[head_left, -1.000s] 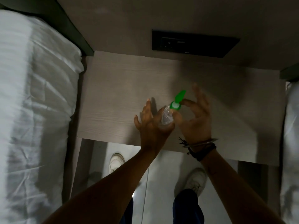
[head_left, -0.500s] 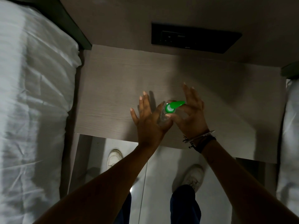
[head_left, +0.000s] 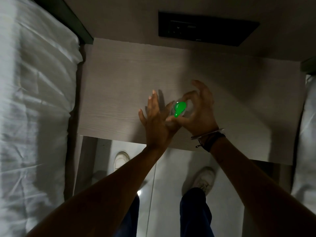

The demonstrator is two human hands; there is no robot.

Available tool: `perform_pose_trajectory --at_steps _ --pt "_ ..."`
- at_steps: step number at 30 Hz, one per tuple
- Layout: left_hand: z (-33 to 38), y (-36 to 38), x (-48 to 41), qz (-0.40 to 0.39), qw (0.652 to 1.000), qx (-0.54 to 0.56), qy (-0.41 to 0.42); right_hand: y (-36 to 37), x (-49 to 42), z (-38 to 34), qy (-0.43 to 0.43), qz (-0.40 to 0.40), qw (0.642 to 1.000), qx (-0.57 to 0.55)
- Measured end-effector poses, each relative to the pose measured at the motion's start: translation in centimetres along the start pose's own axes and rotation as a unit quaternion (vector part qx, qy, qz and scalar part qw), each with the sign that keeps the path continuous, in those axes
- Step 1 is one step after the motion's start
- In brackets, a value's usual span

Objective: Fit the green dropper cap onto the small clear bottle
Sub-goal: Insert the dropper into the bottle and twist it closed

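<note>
While both hands meet just above the tabletop, the cap sits over the bottle, its tip pointing back toward the person. The right hand curls round both, thumb and forefinger pinching the cap. The left hand has its fingers spread straight, thumb reaching in; whether it holds the bottle I cannot tell. This looks like the seating step; next calls for a square push or twist.

The teardrop-shaped plastic dropper cap was bright green. Under it, the pale grey wooden tabletop showed fine grain; left of the tabletop, the crumpled bedsheet was white.
</note>
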State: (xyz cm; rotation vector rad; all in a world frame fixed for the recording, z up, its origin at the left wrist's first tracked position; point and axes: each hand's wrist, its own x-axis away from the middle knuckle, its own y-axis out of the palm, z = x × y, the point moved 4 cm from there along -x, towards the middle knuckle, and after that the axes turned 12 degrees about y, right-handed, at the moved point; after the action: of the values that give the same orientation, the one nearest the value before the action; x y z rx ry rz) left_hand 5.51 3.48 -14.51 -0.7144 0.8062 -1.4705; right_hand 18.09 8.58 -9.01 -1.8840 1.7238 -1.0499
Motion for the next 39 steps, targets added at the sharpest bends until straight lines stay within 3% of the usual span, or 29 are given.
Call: perform_pose_trajectory --at_steps 4,7,10,12,15,19,26,28,30,32,35,37,39 --pt "-0.2 -0.2 -0.3 -0.001 1.000 0.000 0.021 0.6 0.6 0.1 -0.014 -0.095 0.995 0.002" --pt "-0.4 0.2 -0.8 0.016 0.999 0.001 0.033 -0.4 0.2 0.4 -0.018 -0.061 0.998 -0.019" --pt "-0.5 0.3 -0.7 0.077 0.996 -0.012 0.042 -0.5 -0.4 -0.4 -0.020 0.000 0.999 0.043" --pt "-0.2 0.2 -0.3 0.095 0.994 -0.008 0.048 0.1 -0.6 -0.8 -0.019 -0.031 0.996 0.076" --pt "-0.4 0.2 -0.4 0.067 0.997 0.031 0.024 0.4 -0.2 -0.7 -0.047 -0.080 0.995 0.042" --pt "-0.4 0.6 -0.2 0.009 1.000 0.015 0.012 0.4 0.8 0.2 -0.057 -0.088 0.994 0.007" --pt "-0.7 0.8 -0.1 0.013 0.999 0.027 -0.036 -0.3 -0.1 -0.5 -0.032 0.048 0.996 0.066" --pt "-0.7 0.9 0.1 0.010 0.999 0.011 -0.053 -0.1 -0.1 -0.3 -0.036 0.018 0.998 0.044" --pt "-0.6 1.0 0.1 0.001 1.000 -0.014 -0.020 0.6 0.1 0.1 -0.052 -0.055 0.997 0.013" --pt "-0.7 1.2 -0.1 -0.007 1.000 -0.003 -0.005 0.8 0.2 0.9 -0.043 -0.072 0.996 -0.021" --pt "-0.7 1.4 -0.2 0.015 1.000 0.004 0.002 0.1 0.3 1.0 -0.001 0.000 0.999 -0.050" --pt "-0.7 1.2 -0.3 0.038 0.999 0.005 -0.009 -0.4 0.5 0.1 -0.023 0.062 0.997 -0.041" --pt "-0.7 0.9 -0.3 0.045 0.998 0.009 -0.031 -0.4 0.4 -0.4 -0.022 0.068 0.997 -0.013"
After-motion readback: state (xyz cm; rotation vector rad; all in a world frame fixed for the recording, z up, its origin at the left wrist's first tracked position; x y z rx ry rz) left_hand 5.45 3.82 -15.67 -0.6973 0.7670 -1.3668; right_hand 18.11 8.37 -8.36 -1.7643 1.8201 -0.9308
